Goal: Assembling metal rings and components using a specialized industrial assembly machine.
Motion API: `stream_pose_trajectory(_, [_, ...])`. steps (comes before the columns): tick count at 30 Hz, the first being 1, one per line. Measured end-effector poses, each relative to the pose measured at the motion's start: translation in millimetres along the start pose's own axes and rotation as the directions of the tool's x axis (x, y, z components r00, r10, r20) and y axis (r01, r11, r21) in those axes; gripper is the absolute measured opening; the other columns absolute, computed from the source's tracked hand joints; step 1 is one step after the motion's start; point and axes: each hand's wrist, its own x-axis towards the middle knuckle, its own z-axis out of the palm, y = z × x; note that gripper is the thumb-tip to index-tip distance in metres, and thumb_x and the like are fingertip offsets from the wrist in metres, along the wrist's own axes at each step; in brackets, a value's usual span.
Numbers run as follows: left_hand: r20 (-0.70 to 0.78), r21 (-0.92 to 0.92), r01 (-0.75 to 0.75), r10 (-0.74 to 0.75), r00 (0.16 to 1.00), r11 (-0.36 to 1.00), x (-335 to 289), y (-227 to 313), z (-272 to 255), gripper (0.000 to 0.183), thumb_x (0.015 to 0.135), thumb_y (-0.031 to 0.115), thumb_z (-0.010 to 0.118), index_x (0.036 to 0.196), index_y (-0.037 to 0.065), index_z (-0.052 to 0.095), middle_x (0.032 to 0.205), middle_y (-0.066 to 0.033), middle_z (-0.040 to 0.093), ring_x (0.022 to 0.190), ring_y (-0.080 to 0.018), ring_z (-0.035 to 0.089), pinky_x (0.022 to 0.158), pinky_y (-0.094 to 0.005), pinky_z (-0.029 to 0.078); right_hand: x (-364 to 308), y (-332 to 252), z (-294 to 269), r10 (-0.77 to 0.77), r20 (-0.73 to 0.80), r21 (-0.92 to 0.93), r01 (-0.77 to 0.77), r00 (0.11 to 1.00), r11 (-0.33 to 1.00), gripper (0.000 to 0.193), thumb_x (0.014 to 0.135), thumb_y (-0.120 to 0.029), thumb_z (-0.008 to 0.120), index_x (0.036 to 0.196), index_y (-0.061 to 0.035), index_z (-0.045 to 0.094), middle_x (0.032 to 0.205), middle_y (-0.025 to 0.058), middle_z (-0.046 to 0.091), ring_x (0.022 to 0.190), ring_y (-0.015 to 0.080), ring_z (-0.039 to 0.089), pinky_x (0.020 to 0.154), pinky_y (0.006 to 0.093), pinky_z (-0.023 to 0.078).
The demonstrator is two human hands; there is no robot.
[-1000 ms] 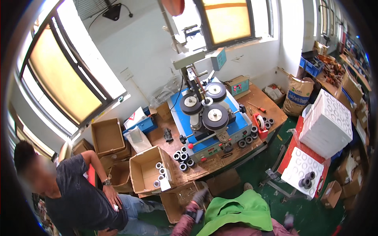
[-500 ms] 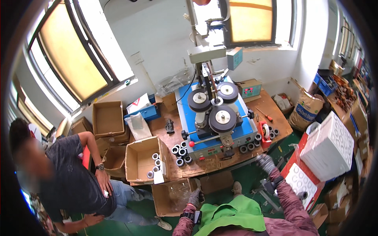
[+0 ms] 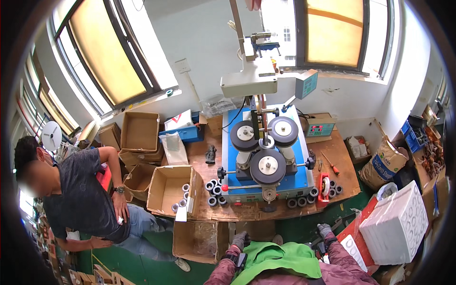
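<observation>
My left hand (image 3: 241, 240), in a grey glove, is closed in front of the green apron (image 3: 275, 259), beside an open cardboard box (image 3: 195, 240) below the table edge. Nothing shows in its fingers. My right hand (image 3: 325, 231), also gloved, is off the table's front edge at the right, fingers loosely apart and holding nothing visible. Before me stands a blue bench machine (image 3: 299, 176) with three dark round wheels (image 3: 268, 166). A pale ring (image 3: 267, 141) sits between them. Dark rings (image 3: 302, 202) lie on the table at its right, others (image 3: 212, 201) at its left.
A person (image 3: 90, 194) stands at the left with a hand on the hip. A cardboard box (image 3: 166, 185) with several rings stands on the table. A red tape dispenser (image 3: 324, 187) and a screwdriver (image 3: 331, 164) lie right. White foam blocks (image 3: 394, 223) are stacked beyond my right arm.
My right hand has drawn back from near the table edge toward my body. My left hand stays low by the apron. The head view has shifted, and the other person's head has turned.
</observation>
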Motion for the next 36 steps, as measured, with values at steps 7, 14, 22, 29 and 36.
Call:
stream_pose_trajectory(7, [0.091,0.079,0.060,-0.068,0.994,0.995,21.5,13.9,30.7,0.029,0.082,0.034,0.051,0.090,0.006,0.056,0.076,-0.0114,0.059,0.064,-0.0265,0.057,0.060,-0.0403,0.047,2.0,63.1,50.6,-0.058,0.199,-0.342,0.125,0.978,0.931,0.031,0.085,-0.033,0.044,0.089,-0.0055,0.059,0.088,0.0167,0.061,0.085,0.0266,0.059,0.070,0.0396,0.046])
stream_pose_trajectory(14, [0.442,-0.262,-0.053,0.168,0.881,0.964,109.4,41.9,8.9,0.054,0.084,0.052,0.039,0.113,0.007,0.044,0.110,-0.0118,0.052,0.098,-0.0287,0.051,0.085,-0.0450,0.039,-20.4,2.7,-11.8,0.006,0.009,0.257,-0.008,1.000,0.966,0.040,0.088,-0.030,0.041,0.062,-0.0064,0.060,0.055,0.0100,0.058,0.050,0.0237,0.055,0.051,0.0373,0.044])
stream_pose_trajectory(22, [0.118,-0.511,-0.038,0.114,0.987,0.859,89.9,84.0,47.1,0.073,0.080,0.062,0.035,0.134,0.016,0.017,0.132,-0.0137,0.033,0.118,-0.0334,0.037,0.092,-0.0506,0.031,-86.8,-11.1,-47.3,0.411,0.261,0.596,-0.481,0.873,0.643,0.032,0.088,-0.029,0.044,0.072,-0.0040,0.056,0.055,0.0069,0.056,0.040,0.0172,0.051,0.036,0.0307,0.041])
stream_pose_trajectory(29, [0.108,-0.720,0.097,-0.028,0.994,0.687,104.3,112.7,74.9,0.080,0.073,0.068,0.042,0.127,0.010,0.030,0.129,-0.0116,0.037,0.118,-0.0329,0.035,0.093,-0.0544,0.028,-130.1,-1.1,-45.0,0.611,0.355,0.622,-0.667,0.708,0.411,0.029,0.087,-0.031,0.044,0.081,-0.0046,0.055,0.063,0.0089,0.060,0.043,0.0180,0.053,0.037,0.0323,0.044])
stream_pose_trajectory(36, [0.262,-0.630,0.018,0.191,0.946,0.776,150.7,84.3,37.6,0.061,0.074,0.055,0.042,0.117,0.011,0.041,0.122,-0.0106,0.044,0.115,-0.0304,0.039,0.094,-0.0523,0.026,-132.3,-20.5,-32.1,0.612,0.371,0.640,-0.670,0.699,0.377,0.030,0.087,-0.030,0.044,0.082,-0.0040,0.058,0.062,0.0086,0.060,0.045,0.0179,0.055,0.039,0.0308,0.045])
